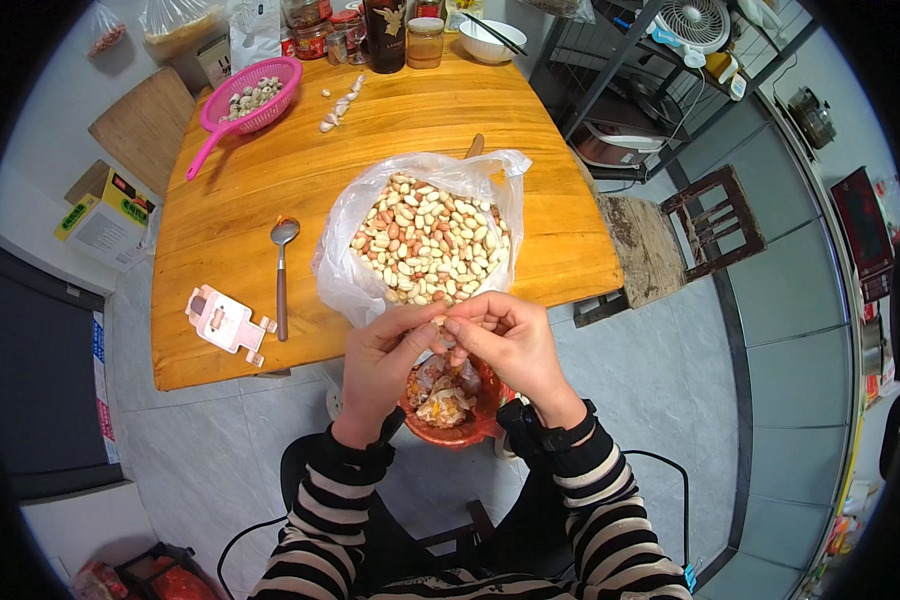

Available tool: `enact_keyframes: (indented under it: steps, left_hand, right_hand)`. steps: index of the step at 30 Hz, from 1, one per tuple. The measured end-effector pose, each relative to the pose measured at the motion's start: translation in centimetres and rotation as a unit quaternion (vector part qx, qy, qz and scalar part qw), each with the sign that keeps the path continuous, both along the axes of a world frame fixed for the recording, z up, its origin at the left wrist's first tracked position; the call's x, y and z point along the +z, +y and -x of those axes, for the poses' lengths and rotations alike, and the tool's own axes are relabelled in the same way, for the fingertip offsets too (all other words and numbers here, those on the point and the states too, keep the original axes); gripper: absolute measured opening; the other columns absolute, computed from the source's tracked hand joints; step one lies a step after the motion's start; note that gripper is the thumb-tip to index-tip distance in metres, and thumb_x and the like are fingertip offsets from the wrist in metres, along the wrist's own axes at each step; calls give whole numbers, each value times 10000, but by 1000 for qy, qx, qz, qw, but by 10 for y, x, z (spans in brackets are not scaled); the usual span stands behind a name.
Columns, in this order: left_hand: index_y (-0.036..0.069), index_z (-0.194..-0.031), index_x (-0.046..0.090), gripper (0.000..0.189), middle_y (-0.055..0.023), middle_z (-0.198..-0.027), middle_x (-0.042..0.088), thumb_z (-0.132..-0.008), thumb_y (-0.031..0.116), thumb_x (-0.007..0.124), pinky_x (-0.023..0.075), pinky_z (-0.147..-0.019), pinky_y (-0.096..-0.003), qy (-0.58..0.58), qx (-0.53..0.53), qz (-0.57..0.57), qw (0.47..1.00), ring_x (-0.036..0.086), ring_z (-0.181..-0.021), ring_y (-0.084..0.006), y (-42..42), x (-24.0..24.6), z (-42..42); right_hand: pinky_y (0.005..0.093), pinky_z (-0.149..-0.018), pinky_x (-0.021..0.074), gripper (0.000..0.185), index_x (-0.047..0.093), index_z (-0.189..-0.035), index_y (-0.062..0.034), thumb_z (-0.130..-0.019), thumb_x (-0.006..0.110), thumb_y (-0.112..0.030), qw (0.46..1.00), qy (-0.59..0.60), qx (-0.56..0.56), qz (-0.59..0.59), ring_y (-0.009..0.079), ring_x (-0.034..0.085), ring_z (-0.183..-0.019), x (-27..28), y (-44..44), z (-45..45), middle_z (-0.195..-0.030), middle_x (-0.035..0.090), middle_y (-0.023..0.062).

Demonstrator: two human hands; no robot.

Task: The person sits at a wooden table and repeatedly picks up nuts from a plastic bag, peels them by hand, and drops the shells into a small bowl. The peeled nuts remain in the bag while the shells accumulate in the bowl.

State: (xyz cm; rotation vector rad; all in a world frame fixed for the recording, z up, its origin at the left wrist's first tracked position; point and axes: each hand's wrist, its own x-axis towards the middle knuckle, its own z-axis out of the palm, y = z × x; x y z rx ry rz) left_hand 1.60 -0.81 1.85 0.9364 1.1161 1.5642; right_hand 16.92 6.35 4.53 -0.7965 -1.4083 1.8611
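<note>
My left hand point(387, 352) and my right hand point(511, 334) meet fingertip to fingertip at the table's near edge. Between them they pinch a small peanut kernel point(440, 321), mostly covered by the fingers. Just beyond lies an open clear plastic bag point(345, 217) with its rim spread wide. It holds many peanut kernels point(427, 236), most pale and peeled, some still in reddish skins. Below my hands, a red-brown plastic bin point(457, 439) contains food scraps and crumpled, soiled plastic; my fingers partly hide it.
On the wooden table point(217, 225) are a spoon point(282, 277), a pink phone-shaped item point(229, 321), a pink strainer point(251, 124) of quail eggs, garlic cloves point(337, 112), jars point(424, 45) and a white bowl point(493, 41). A wooden chair point(645, 244) stands right.
</note>
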Motion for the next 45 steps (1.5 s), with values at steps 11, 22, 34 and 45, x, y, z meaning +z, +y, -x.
enact_keyframes:
  steps: [11, 22, 34, 45]
  left_hand:
    - [-32, -1091, 663, 224, -98, -1021, 630, -876, -39, 602, 495, -770, -244, 269, 56, -95, 957, 612, -904, -147, 1, 4, -1]
    - [-43, -1086, 653, 241, -110, -1078, 613, -854, -78, 602, 498, -801, -245, 155, 33, -81, 984, 615, -946, -156, 0, -2, -4]
    - [-25, -1137, 622, 246, -51, -1011, 629, -893, -11, 594, 498, -739, -216, 42, 67, 14, 997, 596, -847, -89, 9, -8, -5]
    - [6, -1147, 631, 252, -1, -933, 603, -898, 9, 592, 474, -690, -198, 100, 112, -4, 989, 545, -809, -53, 11, -17, -2]
  right_hand:
    - [205, -588, 515, 146, 615, -994, 47, -901, 622, -64, 1000, -5, 1, 22, 71, 613, -657, -3, 2, 0, -845, 667, 54]
    - [241, -619, 544, 96, 622, -958, 63, -892, 611, -6, 998, 2, 15, 64, 122, 652, -664, -1, 9, -8, -827, 672, 94]
    - [342, -628, 481, 90, 642, -831, -2, -790, 610, -76, 894, -182, 101, -396, 251, 593, -630, -18, 6, -25, -689, 622, 97]
    - [404, -693, 481, 62, 645, -807, -5, -804, 617, -60, 893, -274, -74, -349, 337, 608, -769, -24, 36, -3, -766, 632, 172]
